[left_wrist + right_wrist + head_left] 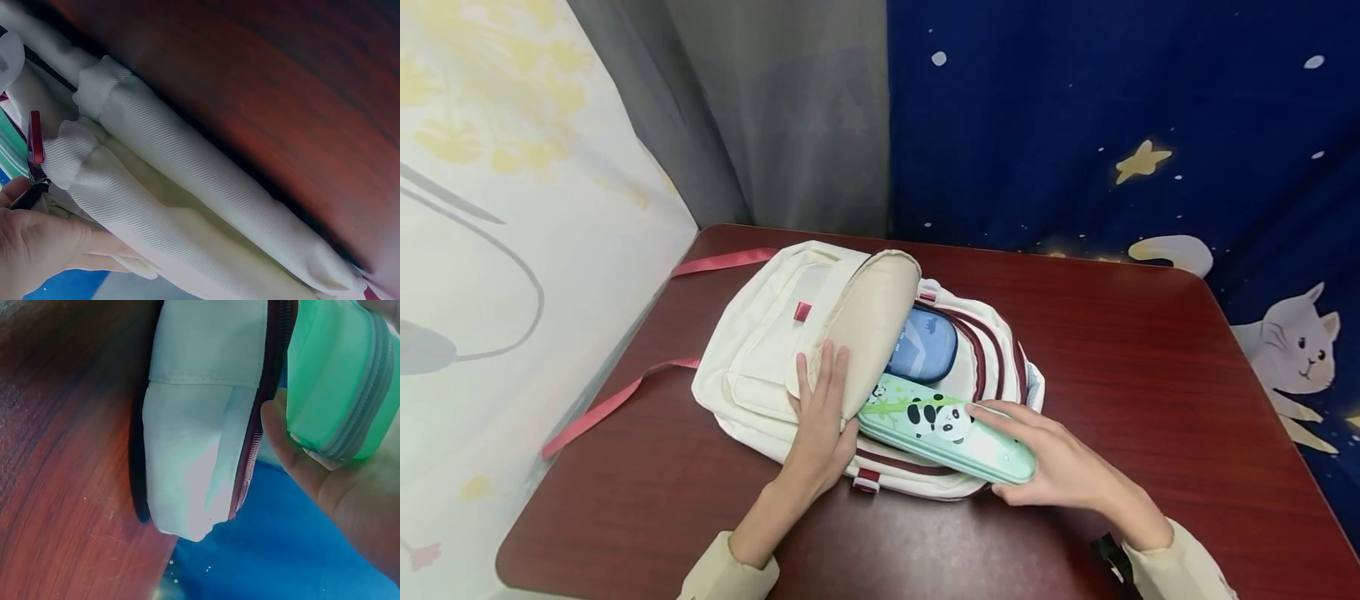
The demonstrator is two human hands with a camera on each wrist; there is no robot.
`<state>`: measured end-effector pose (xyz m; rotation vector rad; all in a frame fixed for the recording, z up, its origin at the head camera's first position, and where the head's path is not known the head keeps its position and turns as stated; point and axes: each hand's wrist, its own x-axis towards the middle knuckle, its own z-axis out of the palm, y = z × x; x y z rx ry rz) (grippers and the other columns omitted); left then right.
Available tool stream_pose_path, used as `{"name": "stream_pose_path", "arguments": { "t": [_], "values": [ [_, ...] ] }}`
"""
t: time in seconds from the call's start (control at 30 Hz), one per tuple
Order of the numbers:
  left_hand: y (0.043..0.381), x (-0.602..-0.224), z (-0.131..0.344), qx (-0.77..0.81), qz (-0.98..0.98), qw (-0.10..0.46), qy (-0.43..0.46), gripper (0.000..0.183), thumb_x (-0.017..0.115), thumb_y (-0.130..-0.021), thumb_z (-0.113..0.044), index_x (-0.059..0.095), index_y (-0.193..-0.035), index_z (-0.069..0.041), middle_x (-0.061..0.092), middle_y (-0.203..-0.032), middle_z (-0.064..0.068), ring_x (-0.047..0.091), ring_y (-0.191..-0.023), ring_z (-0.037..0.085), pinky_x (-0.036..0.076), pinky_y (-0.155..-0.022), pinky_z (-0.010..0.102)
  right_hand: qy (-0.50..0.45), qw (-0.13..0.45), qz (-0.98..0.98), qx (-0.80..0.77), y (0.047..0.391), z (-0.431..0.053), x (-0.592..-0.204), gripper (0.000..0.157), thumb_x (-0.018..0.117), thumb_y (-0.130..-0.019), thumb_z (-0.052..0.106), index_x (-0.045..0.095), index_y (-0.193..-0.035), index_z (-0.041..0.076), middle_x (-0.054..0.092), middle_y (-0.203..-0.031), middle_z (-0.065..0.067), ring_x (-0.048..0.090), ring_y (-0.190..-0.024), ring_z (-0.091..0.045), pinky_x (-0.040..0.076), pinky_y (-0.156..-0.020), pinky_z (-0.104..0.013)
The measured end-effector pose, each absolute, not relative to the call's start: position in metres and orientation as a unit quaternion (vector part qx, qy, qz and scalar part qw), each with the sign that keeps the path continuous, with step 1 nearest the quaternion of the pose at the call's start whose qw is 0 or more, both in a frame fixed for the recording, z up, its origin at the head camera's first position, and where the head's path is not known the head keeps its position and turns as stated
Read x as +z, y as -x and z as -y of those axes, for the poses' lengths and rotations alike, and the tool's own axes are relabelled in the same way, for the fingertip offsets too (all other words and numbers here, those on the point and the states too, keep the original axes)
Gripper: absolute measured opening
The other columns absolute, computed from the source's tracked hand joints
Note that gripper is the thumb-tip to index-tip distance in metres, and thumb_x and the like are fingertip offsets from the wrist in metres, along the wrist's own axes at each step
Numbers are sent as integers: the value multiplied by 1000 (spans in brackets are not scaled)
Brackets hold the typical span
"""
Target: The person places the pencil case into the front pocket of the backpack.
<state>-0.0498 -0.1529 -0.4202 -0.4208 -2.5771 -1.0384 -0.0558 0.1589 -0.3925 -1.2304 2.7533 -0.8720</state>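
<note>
A white backpack (760, 342) with dark red zips lies on the table, its top flap (872, 317) folded back. My left hand (820, 408) holds that flap near its lower edge, fingers spread over the cloth and thumb at the rim. My right hand (1045, 454) grips the outer end of a mint green pencil case (925, 421) printed with pandas. The inner end of the pencil case passes under the flap and is hidden there. In the right wrist view its zipped end (337, 381) sits between thumb and fingers. Beside it, a blue case (928, 346) lies partly under the flap.
The dark red wooden table (1120, 358) has rounded corners. Two pink straps (617, 408) trail from the backpack to the left. A white wall stands at the left, with grey and blue star-patterned curtains (1075, 125) behind the table.
</note>
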Motion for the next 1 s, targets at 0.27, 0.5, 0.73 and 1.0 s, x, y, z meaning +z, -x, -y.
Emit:
{"name": "stream_pose_path", "arguments": {
  "t": [0.27, 0.5, 0.73, 1.0],
  "values": [
    [51, -422, 152, -352, 906, 174, 159, 89, 54, -71, 4, 16, -150, -10, 7, -155, 12, -9, -136, 45, 1, -88, 77, 399, -20, -874, -276, 62, -159, -399, 88, 82, -58, 29, 47, -138, 20, 47, -134, 0, 47, -116, -13, 36, -90, -22],
    [51, -422, 150, -348, 909, 172, 155, 91, 55, -71, 7, 15, -150, -11, 6, -155, 11, -10, -136, 44, 2, -87, 78, 412, -46, -865, -282, 65, -158, -403, 83, 80, -61, 32, 48, -137, 20, 47, -132, 0, 46, -116, -14, 33, -91, -20],
    [50, -420, 147, -350, 902, 192, 166, 88, 52, -70, 10, 17, -149, -7, 8, -154, 15, -8, -135, 46, 0, -88, 77, 403, -41, -868, -288, 70, -155, -402, 77, 79, -67, 36, 49, -137, 22, 46, -127, 3, 46, -109, -11, 36, -87, -21],
    [49, -418, 143, -344, 899, 206, 175, 88, 49, -69, 13, 17, -149, -4, 6, -154, 17, -8, -135, 48, 1, -87, 78, 396, -48, -874, -277, 72, -148, -401, 74, 78, -69, 38, 50, -136, 24, 47, -127, 1, 45, -111, -13, 40, -85, -30]
  ]
}}
